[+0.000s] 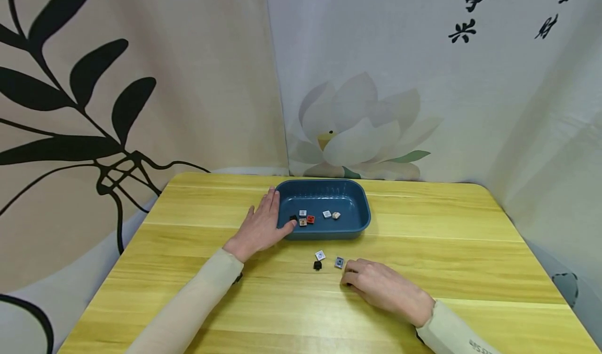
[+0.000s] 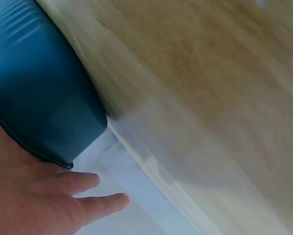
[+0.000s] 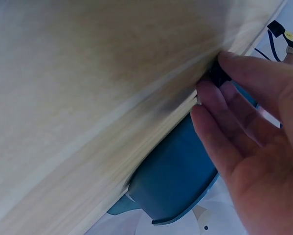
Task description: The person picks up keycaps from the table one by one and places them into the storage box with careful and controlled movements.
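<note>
My left hand [image 1: 261, 226] lies against the left rim of a blue tray [image 1: 329, 235], its fingers straight and the thumb over the near left corner. In the left wrist view, two straight fingers of that hand [image 2: 33, 198] extend past the tray [image 2: 48, 93]. Lower right on the table, my right hand [image 1: 378, 286] has its fingers bent. The right wrist view shows thumb and fingers pinching a small black block [image 3: 218, 74], mostly hidden. Near it lie a grey block [image 1: 339, 262], a white block [image 1: 320, 255] and another black block [image 1: 317, 265].
Several small blocks are inside the tray, among them a red block [image 1: 310, 219], a white block [image 1: 326, 214] and a black block [image 1: 293, 218] by the left thumb. The wooden table [image 1: 447, 228] ends at a printed curtain [image 1: 226, 82] behind.
</note>
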`<state>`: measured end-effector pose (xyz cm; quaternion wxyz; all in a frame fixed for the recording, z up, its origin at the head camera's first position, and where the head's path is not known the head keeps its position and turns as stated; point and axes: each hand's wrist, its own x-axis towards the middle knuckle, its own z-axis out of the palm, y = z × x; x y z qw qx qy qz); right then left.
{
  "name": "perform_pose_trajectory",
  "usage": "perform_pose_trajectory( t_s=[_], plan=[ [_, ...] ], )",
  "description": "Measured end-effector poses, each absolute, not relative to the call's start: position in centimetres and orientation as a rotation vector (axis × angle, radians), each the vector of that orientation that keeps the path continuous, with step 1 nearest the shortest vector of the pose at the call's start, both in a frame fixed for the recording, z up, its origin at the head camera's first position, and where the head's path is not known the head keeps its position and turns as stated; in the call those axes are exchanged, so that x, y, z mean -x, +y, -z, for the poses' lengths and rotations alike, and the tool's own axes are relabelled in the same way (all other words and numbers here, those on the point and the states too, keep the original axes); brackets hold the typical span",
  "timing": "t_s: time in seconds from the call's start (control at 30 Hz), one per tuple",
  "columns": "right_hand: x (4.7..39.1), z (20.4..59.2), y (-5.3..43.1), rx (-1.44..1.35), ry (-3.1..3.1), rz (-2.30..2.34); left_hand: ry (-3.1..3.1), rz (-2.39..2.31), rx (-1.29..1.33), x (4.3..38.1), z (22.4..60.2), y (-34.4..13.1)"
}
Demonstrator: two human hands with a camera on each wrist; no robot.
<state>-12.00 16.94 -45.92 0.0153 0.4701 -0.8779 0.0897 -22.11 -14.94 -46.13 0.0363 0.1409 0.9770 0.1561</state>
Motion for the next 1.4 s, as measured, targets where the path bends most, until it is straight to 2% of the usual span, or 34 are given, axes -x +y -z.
perform_pose_trajectory(
  t_s=[0.57, 0.97, 1.4],
  plan=[
    [12.1, 45.9, 17.7, -1.414, -2.655, -0.507, 2.998, -0.481, -0.424, 22.1, 46.0, -14.9],
    [14.0, 42.7, 17.6, -1.235, -2.488, -0.534, 2.997, -0.485, -0.433, 22.2, 45.9, -14.8],
    [15.6, 41.6, 16.6, -1.121, -2.426, -0.59, 2.991, -0.497, -0.431, 22.2, 46.0, -14.9]
  ],
)
